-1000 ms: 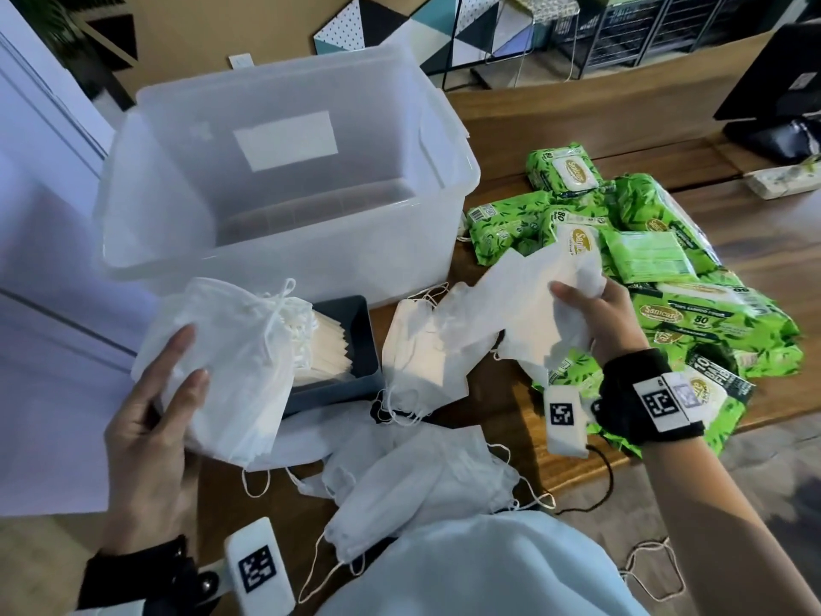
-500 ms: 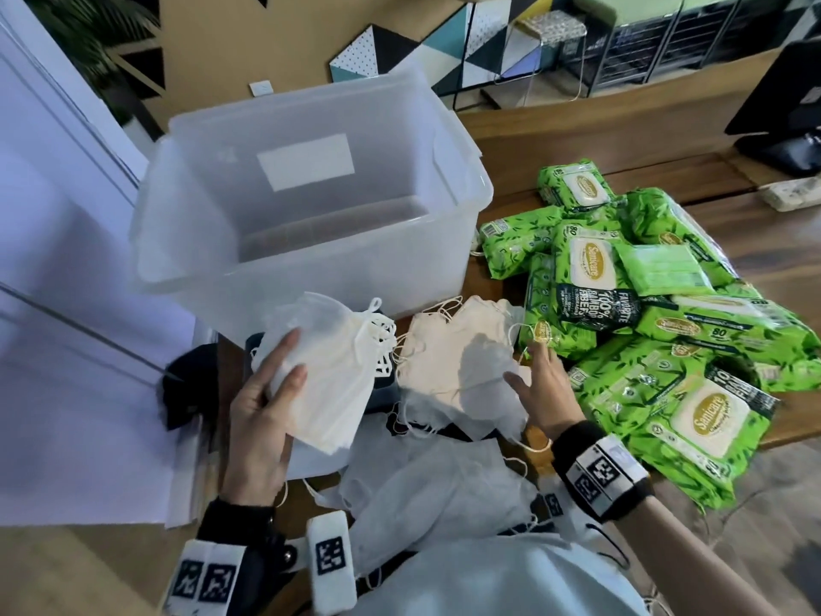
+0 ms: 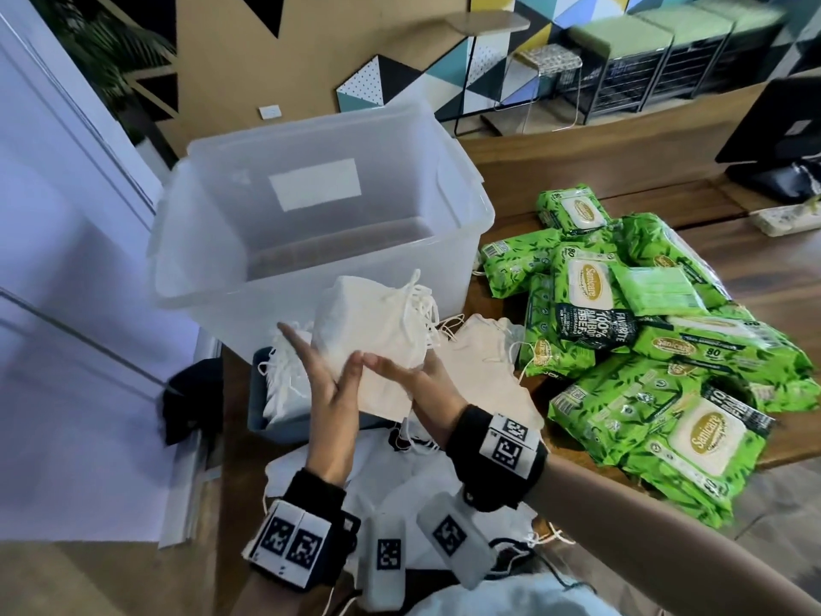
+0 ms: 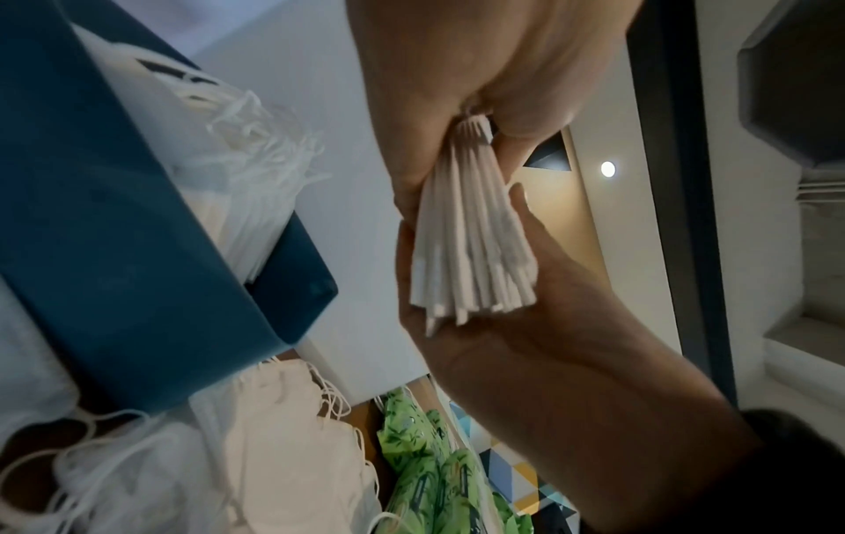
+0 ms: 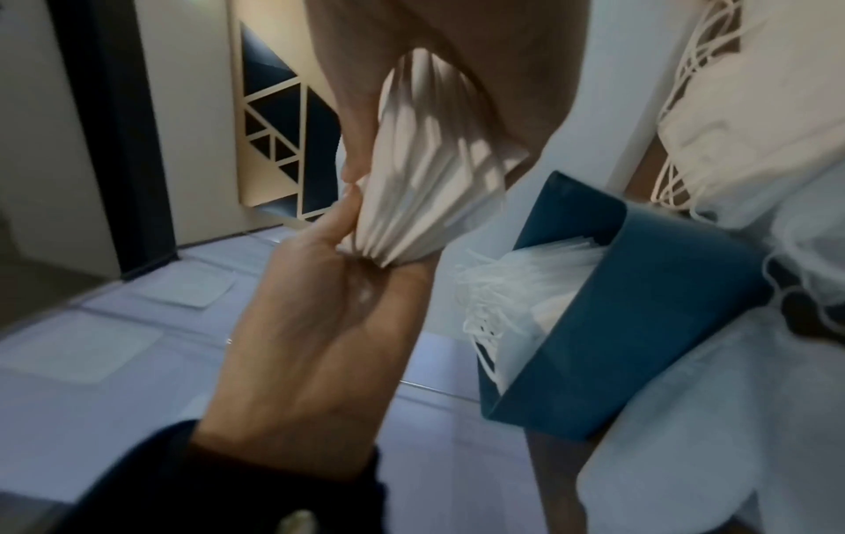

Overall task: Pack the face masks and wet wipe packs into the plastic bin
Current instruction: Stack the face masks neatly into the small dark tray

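Coming to you from what's looking like an office lounge: a dark screen [image 3: 773,122] is sitting on the wooden worktop [image 3: 577,171] at two o'clock, and green cushioned benches [image 3: 622,31] are lining a geometric-patterned wall [image 3: 484,68] at one o'clock.

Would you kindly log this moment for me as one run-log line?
left hand: holds stack of face masks | right hand: holds same stack | plastic bin: nothing inside yet | wet wipe packs: piled on table

Table [image 3: 577,171]: brown wood.
Monitor [image 3: 775,126]: dark, far right.
Power strip [image 3: 786,217]: white, near the monitor.
Box [image 3: 260,406]: dark blue.
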